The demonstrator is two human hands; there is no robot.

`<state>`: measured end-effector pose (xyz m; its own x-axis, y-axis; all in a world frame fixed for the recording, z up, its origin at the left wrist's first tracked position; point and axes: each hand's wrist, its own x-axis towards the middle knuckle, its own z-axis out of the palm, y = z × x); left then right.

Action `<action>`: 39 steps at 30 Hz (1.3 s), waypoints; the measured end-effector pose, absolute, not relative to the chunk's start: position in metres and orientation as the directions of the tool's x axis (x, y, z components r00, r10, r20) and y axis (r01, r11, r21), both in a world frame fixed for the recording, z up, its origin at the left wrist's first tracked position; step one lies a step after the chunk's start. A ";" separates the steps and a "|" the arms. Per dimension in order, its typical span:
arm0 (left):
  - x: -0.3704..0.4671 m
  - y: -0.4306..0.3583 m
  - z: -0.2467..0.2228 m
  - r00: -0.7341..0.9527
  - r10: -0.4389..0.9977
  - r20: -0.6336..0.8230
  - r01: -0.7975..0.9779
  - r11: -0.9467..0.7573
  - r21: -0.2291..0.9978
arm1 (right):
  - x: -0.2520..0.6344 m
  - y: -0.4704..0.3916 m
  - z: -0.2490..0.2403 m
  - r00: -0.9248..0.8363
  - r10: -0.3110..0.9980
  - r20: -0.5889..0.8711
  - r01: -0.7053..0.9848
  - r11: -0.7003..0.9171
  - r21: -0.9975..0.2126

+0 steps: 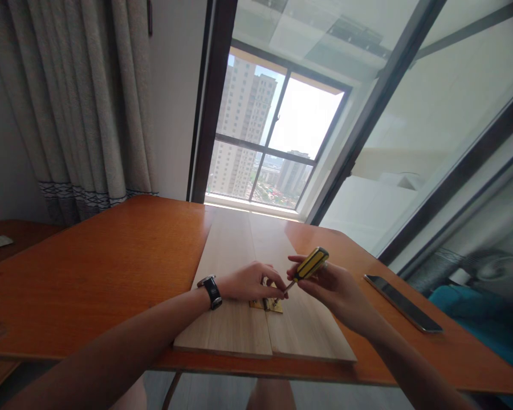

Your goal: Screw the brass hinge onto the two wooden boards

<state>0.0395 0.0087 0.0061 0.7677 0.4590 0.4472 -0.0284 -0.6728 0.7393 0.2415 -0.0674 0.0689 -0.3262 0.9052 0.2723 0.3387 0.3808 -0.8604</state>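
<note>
My right hand (pixel 331 285) is closed on the yellow-and-black handle of a screwdriver (pixel 311 263), which slants down to the left. Its thin shaft reaches the fingertips of my left hand (pixel 256 282). The left thumb and index finger are pinched together by the tip, and whatever is between them is too small or hidden to make out. Just below these fingers a brass-coloured hinge (pixel 265 305) lies across the seam of two pale wooden boards (pixel 226 330). My fingers partly cover the hinge.
The boards lie side by side on an orange-brown wooden table (pixel 111 267). A smartphone (pixel 404 303) rests to the right, near the table's edge. A grey curtain (pixel 85 102) hangs at the back left. Beyond the table is a dark-framed window (pixel 265 149).
</note>
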 end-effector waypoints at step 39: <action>0.037 0.012 0.006 0.795 0.395 0.460 -0.113 -0.649 0.752 | 0.229 -0.057 0.065 -0.279 0.897 0.342 0.474 0.439 -0.763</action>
